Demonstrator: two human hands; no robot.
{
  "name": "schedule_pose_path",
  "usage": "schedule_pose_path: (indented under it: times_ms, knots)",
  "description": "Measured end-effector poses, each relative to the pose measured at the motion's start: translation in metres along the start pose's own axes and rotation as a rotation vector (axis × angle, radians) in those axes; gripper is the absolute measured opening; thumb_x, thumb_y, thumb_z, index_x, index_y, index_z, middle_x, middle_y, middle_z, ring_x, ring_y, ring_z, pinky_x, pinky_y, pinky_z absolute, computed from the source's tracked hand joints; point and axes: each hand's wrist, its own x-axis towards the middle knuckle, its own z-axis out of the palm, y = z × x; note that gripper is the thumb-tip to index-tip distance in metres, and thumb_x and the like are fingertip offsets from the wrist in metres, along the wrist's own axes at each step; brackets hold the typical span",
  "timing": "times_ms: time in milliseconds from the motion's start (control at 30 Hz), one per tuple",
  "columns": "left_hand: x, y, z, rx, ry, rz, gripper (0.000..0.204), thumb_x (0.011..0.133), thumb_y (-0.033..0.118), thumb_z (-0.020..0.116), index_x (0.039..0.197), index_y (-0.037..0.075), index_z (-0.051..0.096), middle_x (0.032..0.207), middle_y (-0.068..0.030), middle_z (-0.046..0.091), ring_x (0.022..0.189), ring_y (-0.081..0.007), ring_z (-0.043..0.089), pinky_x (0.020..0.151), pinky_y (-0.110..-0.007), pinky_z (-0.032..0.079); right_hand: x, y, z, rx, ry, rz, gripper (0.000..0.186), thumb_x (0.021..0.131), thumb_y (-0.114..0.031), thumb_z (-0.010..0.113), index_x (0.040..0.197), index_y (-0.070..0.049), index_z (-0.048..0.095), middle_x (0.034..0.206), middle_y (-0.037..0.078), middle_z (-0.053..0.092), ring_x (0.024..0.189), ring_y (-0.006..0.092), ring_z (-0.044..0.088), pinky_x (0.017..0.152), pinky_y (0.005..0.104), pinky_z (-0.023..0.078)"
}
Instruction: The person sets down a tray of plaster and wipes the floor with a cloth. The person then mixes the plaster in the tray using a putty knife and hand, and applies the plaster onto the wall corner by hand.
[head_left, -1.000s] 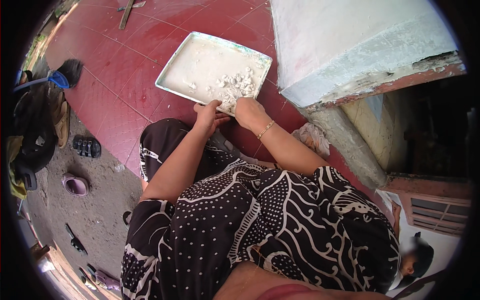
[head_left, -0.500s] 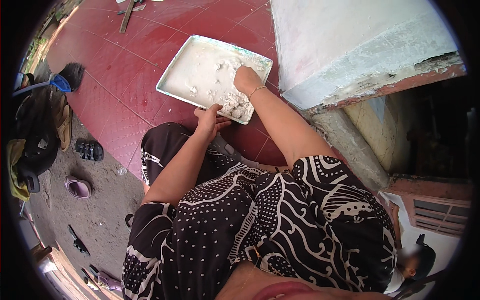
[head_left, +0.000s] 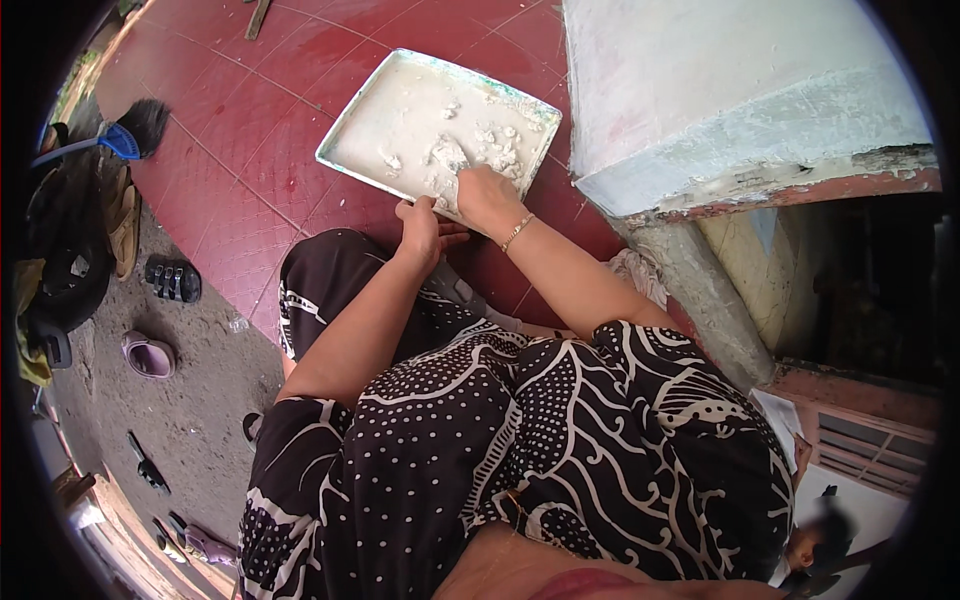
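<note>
A shallow white rectangular tray [head_left: 352,112] with green-stained rims lies at a slant on the red tiles. Milky liquid and lumps of thick white paste [head_left: 392,162] fill it. My left hand [head_left: 424,232] grips the near rim, thumb on top and fingers underneath. Over the tray's near side, my right hand [head_left: 487,203] is closed in a fist. A flat tool smeared with paste [head_left: 450,153] juts from it into the mixture; its handle is hidden in my fingers, and its exact kind is unclear.
A peeling whitish wall corner [head_left: 680,170] stands close at the right. On the left are a blue broom [head_left: 122,141], black sandals [head_left: 172,279] and a purple clog [head_left: 148,355]. A wooden strip [head_left: 257,20] lies beyond the tray. Another person [head_left: 815,540] is at lower right.
My right hand has come from the tray's right side toward me and slightly left, and the tool now shows. The tray sits a little higher in view; the left hand keeps its grip.
</note>
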Motion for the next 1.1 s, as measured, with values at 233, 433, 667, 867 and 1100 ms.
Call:
schedule_pose_path:
  times_ms: [233,433,667,867,1100]
  knots:
    - [-0.022,-0.008,0.016,-0.022,0.044,-0.06,0.036,0.084,0.022,0.033,0.109,0.002,0.016,0.099,-0.0263,0.046,0.073,-0.0331,0.057,0.062,-0.043,0.051,0.052,0.039,-0.006,0.102,0.003,0.104,0.021,0.076,-0.011,0.049,0.085,0.003,0.062,0.091,0.024,0.059,0.086,0.0369,0.058,0.078,0.0411,0.046]
    - [0.005,-0.003,-0.023,-0.029,0.036,-0.068,0.036,0.085,0.023,0.031,0.11,0.002,0.017,0.1,-0.0258,0.046,0.073,-0.0321,0.057,0.06,-0.042,0.051,-0.013,-0.006,0.002,0.047,-0.127,-0.078,0.019,0.075,-0.013,0.052,0.081,0.003,0.062,0.084,0.023,0.06,0.084,0.0373,0.058,0.075,0.0424,0.045]
    - [0.013,0.005,-0.027,-0.055,0.013,-0.05,0.037,0.086,0.028,0.029,0.11,0.002,0.019,0.101,-0.0248,0.046,0.072,-0.0313,0.057,0.06,-0.043,0.051,0.032,-0.023,0.024,0.053,-0.025,-0.051,0.019,0.076,-0.013,0.05,0.083,0.001,0.062,0.086,0.023,0.06,0.083,0.0377,0.058,0.073,0.0442,0.046]
    - [0.009,0.014,-0.031,-0.057,0.088,-0.059,0.036,0.087,0.029,0.029,0.109,0.003,0.018,0.1,-0.0258,0.046,0.072,-0.0337,0.056,0.061,-0.044,0.051,0.097,-0.018,0.024,0.166,0.058,0.015,0.023,0.077,-0.018,0.057,0.09,-0.001,0.063,0.088,0.021,0.061,0.087,0.0347,0.058,0.078,0.04,0.045]
    - [0.022,0.038,-0.053,-0.077,0.086,-0.048,0.049,0.087,0.029,0.03,0.12,-0.004,0.015,0.115,-0.0312,0.038,0.086,-0.0434,0.054,0.069,-0.05,0.049,0.124,-0.049,-0.015,0.099,0.148,-0.088,0.024,0.076,-0.02,0.058,0.088,0.0,0.065,0.087,0.021,0.062,0.087,0.0334,0.059,0.078,0.0381,0.046]
